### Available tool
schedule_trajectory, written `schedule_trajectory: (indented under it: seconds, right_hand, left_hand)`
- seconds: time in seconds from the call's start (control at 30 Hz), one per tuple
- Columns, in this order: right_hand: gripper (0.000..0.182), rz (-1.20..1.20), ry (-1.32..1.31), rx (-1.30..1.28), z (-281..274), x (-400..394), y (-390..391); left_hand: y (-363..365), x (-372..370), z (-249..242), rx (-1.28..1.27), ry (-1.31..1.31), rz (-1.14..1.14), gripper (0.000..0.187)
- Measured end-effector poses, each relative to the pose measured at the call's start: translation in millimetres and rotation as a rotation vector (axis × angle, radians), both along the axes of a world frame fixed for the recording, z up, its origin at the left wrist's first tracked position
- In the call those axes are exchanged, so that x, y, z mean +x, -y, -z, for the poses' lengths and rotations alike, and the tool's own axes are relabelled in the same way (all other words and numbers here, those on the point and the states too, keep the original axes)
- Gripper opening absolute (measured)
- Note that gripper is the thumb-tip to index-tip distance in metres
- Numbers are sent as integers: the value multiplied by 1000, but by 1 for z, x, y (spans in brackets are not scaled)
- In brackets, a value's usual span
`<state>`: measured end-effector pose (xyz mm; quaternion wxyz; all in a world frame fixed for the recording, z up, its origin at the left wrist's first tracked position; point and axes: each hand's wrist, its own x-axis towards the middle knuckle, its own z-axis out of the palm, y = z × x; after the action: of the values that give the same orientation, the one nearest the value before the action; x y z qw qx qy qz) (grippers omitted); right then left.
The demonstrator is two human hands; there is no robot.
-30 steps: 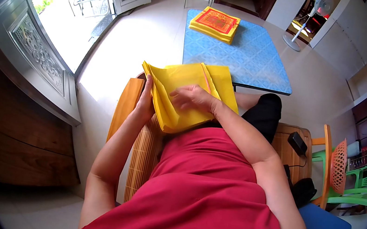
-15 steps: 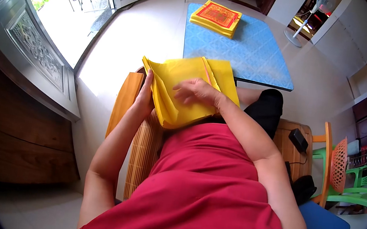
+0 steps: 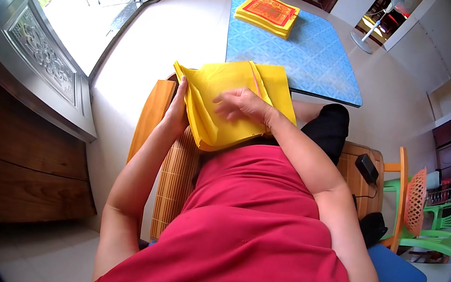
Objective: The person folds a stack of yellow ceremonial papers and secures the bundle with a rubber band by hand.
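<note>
A bundle of yellow paper sheets (image 3: 219,79) lies across my lap, its left edges fanned and bent upward. My left hand (image 3: 178,105) is closed around that left edge, with the thumb along the side. Over the middle of the top sheet is my right hand (image 3: 242,106), its bent fingers smeared by motion close to the paper. A thin pinkish-red strip (image 3: 258,82) runs along the bundle to the right of centre. Beyond it, a stack of yellow paper with a red printed design (image 3: 267,13) sits on the blue table.
The blue patterned table (image 3: 312,55) stands in front of my knees. A wooden armrest (image 3: 152,113) is at my left. On the wooden seat to my right lies a black adapter (image 3: 367,168), near an orange basket (image 3: 415,201) and green chairs (image 3: 436,243). A standing fan (image 3: 370,31) is farther back.
The view has shifted slightly, so the table and bundle appear a little higher. My left hand keeps its hold; the right hand stays over the same part of the paper, still blurred.
</note>
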<state>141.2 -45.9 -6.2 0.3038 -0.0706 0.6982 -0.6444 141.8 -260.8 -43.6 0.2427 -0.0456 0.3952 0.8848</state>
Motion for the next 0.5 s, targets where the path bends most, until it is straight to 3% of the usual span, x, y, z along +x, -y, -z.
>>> schedule_trajectory:
  seconds: [0.5]
  right_hand:
    - [40,-28,-18,8,4,-2,-3]
  left_hand:
    - [-1,0,0,-19,-23,-6,71]
